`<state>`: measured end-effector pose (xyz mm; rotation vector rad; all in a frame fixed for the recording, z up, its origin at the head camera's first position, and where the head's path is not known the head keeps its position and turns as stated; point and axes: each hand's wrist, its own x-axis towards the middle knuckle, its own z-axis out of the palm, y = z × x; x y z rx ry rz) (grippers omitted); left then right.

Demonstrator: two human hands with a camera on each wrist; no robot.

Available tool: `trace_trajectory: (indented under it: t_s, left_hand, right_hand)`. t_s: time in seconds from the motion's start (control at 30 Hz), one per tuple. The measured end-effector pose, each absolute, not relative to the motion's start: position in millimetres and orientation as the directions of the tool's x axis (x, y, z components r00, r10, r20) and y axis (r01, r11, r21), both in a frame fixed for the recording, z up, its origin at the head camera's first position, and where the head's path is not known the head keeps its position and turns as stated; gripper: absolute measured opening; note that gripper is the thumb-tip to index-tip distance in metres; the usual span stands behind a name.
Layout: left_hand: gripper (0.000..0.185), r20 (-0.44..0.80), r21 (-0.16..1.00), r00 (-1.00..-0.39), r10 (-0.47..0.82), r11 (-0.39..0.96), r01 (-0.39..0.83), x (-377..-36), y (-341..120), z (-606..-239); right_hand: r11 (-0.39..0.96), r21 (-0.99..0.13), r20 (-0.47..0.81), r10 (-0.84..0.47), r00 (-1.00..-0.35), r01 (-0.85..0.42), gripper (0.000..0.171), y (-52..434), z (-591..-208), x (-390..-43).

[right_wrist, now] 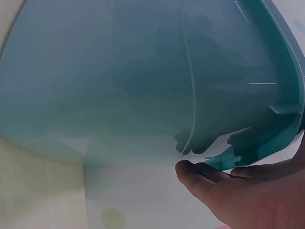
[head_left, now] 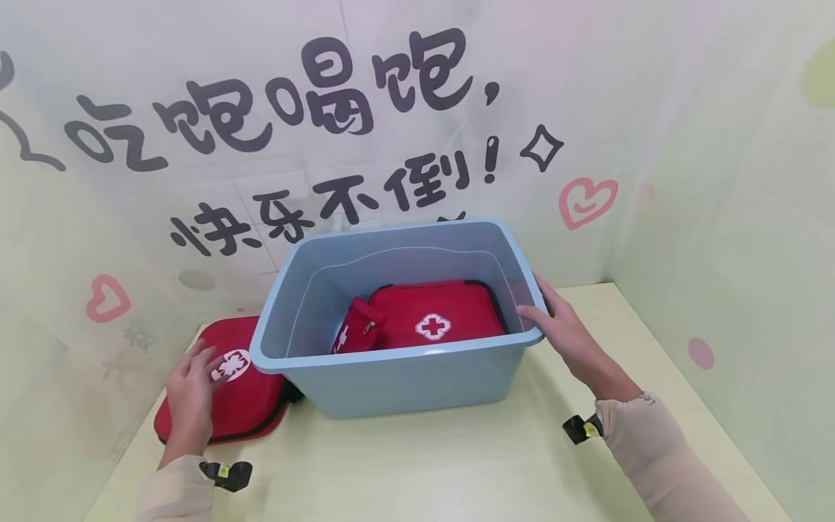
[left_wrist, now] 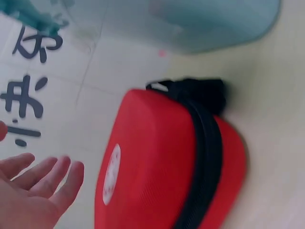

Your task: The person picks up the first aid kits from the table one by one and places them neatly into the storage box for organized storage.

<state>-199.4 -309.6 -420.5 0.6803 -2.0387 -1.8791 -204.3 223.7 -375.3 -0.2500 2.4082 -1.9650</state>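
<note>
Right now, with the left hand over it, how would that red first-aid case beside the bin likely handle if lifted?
The red case outside the blue bin keeps a domed, moulded shape, so it probably stays stiff rather than sagging. Its woven-looking cover should not be slippery. It lies flat on the table, unlikely to roll. The left hand is spread above it, fingers straight.

Staged booth: cartoon-printed backdrop walls (head_left: 391, 109)
</note>
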Motion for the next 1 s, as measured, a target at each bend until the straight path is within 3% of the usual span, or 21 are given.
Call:
trace_trajectory:
  t_s: [0.2, 0.57, 1.0]
  left_hand:
    - [0.058, -0.148, 0.981, -0.800, -0.581, 0.016, -0.194, -193.2, -328.7, -432.2]
    - [0.066, -0.060, 0.903, -0.722, -0.689, 0.270, -0.333, -186.0, -356.6, -449.7]
    - [0.078, -0.131, 0.900, -0.673, -0.728, 0.197, -0.388, -174.9, -369.0, -461.4]
  right_hand:
    - [0.159, -0.980, 0.093, -0.150, -0.984, -0.117, 0.068, 222.9, -378.0, -206.3]
    - [0.150, -0.980, 0.112, -0.139, -0.984, -0.133, 0.069, 223.2, -381.4, -208.1]
    - [0.139, -0.980, 0.121, -0.136, -0.983, -0.140, 0.069, 222.7, -379.4, -206.3]
